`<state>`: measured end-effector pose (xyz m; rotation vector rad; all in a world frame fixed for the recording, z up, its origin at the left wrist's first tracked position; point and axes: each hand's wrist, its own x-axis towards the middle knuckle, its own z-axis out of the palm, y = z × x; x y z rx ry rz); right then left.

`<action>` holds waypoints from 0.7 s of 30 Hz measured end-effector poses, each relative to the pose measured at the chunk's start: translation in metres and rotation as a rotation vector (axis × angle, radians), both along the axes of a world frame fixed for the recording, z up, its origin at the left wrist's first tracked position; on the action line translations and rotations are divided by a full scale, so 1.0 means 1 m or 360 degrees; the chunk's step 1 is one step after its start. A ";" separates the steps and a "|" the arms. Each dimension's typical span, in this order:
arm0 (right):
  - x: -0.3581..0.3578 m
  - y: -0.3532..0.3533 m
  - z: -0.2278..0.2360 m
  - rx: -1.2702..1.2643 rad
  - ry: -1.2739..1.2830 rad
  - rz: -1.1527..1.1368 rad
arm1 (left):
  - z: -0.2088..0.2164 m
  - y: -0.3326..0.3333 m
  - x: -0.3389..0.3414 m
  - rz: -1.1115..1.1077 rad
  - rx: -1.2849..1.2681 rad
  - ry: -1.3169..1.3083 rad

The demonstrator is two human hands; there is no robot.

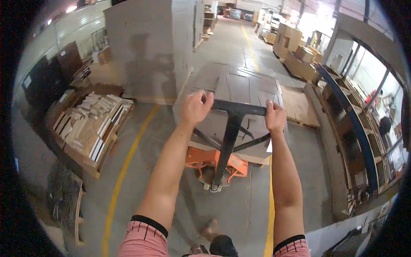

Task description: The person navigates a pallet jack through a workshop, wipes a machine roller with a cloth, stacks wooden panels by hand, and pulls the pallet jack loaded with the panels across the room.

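Observation:
A black T-shaped handle point(233, 122) of an orange pallet jack point(236, 165) rises between my arms. My left hand point(197, 106) is closed round the left end of its crossbar, and my right hand point(275, 115) is closed round the right end. Beyond the handle, a wide load of flat grey-brown boards or cartons point(239, 85) rests over the jack. The forks are hidden under that load. Both forearms reach forward from pink sleeves with black cuffs.
Left stands a pallet of wooden offcuts point(92, 124), with a tall grey wrapped stack point(141, 51) behind it. Yellow lines point(128, 162) mark the floor. At right are a flat wooden pallet point(299, 106), a blue-edged shelf rack point(349, 124) and cardboard boxes point(287, 40). An aisle runs ahead.

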<state>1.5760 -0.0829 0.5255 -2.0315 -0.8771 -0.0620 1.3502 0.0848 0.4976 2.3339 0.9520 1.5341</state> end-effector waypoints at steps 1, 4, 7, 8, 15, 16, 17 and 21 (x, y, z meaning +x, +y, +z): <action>0.008 0.014 0.000 -0.0001 -0.0037 0.0011 | -0.002 0.022 0.013 -0.0046 -0.0012 0.0021; 0.044 0.065 -0.005 -0.0003 -0.0114 -0.0036 | -0.007 0.083 0.053 -0.0078 -0.0015 0.0013; 0.069 0.108 0.001 -0.0023 -0.0099 -0.0050 | -0.005 0.145 0.091 -0.0082 0.0046 -0.0019; 0.078 0.119 0.004 -0.0062 -0.0036 -0.0033 | -0.010 0.170 0.106 -0.0106 0.0037 0.0004; 0.179 0.202 -0.001 -0.0074 -0.0033 -0.0085 | -0.009 0.270 0.228 -0.0173 -0.0112 0.0114; 0.196 0.213 -0.001 -0.0085 -0.0048 -0.0106 | -0.007 0.282 0.246 -0.0194 -0.0122 0.0098; 0.214 0.226 0.000 -0.0088 -0.0029 -0.0103 | -0.005 0.295 0.263 -0.0219 -0.0062 0.0069; 0.275 0.268 0.006 -0.0032 0.0082 -0.0094 | -0.004 0.349 0.340 -0.0361 0.0073 -0.0059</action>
